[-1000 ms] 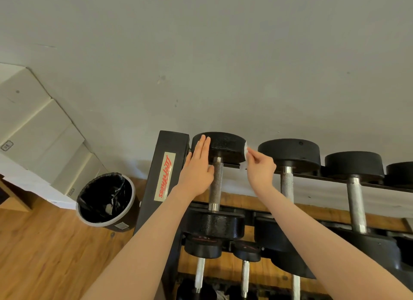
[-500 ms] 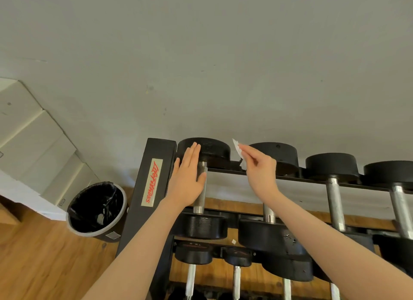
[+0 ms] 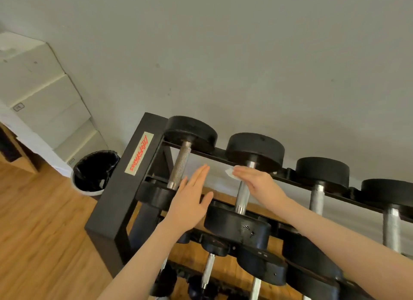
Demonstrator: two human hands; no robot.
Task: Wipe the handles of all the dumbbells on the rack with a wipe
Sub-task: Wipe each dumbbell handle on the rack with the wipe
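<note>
Wiping the second dumbbell handle [image 3: 242, 192] on the top tier of the rack [image 3: 125, 201], judging by the wipe's place. Right hand [image 3: 257, 182] pressing a small white wipe [image 3: 230, 173] against the upper part of that handle, fingers laid nearly straight over it, wipe corner poking out past the fingertips. Left hand [image 3: 192, 199] hovering flat and spread, holding nothing, just left of the right grip and between the two nearest handles. First handle [image 3: 180, 165] lying further left of the grips, bare knurled steel. Handle under the wipe looking smooth, bright chrome, set between black round heads. Next, probably: curling the wipe round the bar and running it down its length, then shifting rightward to the remaining handles.
</note>
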